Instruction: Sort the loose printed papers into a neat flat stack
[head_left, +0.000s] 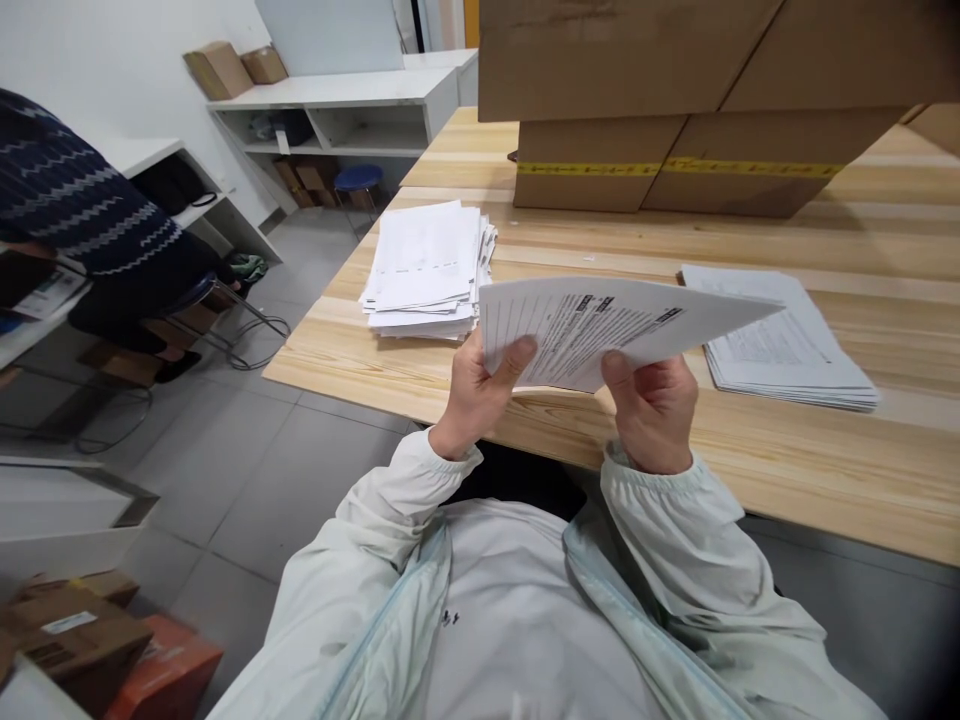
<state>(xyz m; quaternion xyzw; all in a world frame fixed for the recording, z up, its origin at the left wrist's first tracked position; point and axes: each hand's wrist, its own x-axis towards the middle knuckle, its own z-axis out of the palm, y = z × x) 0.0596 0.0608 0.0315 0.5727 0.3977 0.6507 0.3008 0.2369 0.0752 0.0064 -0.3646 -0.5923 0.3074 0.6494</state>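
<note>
A stack of printed sheets (pixel 577 325) is held tilted above the front edge of the wooden table. My left hand (pixel 484 385) grips its left end, thumb on the near face and fingers hidden behind. Lower down and to the right, my right hand (pixel 652 400) is closed on the bottom edge in the same way. Behind and left of my left hand lies an uneven paper pile (pixel 427 260). To the right of my right hand rests a neater paper stack (pixel 787 335), flat on the table.
Large cardboard boxes (pixel 600 165) with yellow tape are piled at the back of the wooden table (pixel 847 480). At the left, a person (pixel 97 200) sits on a stool. Brown cartons (pixel 75 640) and an orange box (pixel 165 670) stand on the floor at lower left.
</note>
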